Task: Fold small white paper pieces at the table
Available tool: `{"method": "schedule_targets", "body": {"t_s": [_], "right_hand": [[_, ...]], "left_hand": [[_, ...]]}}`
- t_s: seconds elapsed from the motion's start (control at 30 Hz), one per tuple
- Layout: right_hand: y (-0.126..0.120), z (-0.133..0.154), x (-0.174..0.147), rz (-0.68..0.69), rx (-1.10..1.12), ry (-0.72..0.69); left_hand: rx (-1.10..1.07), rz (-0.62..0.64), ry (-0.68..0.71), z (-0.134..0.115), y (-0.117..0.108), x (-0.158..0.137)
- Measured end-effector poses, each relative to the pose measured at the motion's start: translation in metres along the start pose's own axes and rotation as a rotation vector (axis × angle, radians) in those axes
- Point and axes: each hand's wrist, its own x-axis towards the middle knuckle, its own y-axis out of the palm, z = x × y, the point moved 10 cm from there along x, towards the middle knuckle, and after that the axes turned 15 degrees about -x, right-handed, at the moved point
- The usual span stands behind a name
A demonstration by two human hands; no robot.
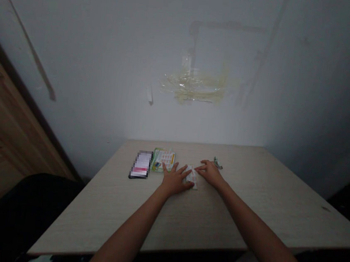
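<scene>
A small white printed packet or slip lies flat on the table between my two hands. My left hand is spread open, palm down, its fingers over the packet's left side and its thumb at the lower edge. From the right, my right hand reaches the packet's upper right edge with fingers stretched out; it grips nothing I can see. Left of my left hand lies a larger green and white printed packet, close to my fingertips. Just behind my right hand sits a small crumpled green and silver piece.
A phone with a blurred screen lies left of the larger packet. The pale wooden table meets a white wall with peeling tape. A dark chair back stands at the left, beside wooden boards.
</scene>
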Motion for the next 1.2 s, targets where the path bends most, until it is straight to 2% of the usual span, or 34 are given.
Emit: {"method": "schedule_targets", "body": {"t_s": [0.37,0.67,1.03,1.2], "right_hand": [[-0.0021,0.0010,0.0092,-0.061,-0.056,0.089],[-0.0043,0.0033,0.0016,-0.127,-0.078,0.122],[-0.0029,0.0013,0.0005,-0.054,-0.058,0.154],[-0.0015,0.0019,-0.0003,0.007,-0.071,0.124]], "left_hand": [[-0.005,-0.015,0.008,0.0004,0.0002,-0.0004],[0.009,-0.032,0.021,0.0007,-0.0003,-0.0009],[-0.028,-0.022,-0.004,0.0023,-0.0002,-0.0004],[-0.012,-0.017,0.004,0.0021,0.0005,-0.0002]]}}
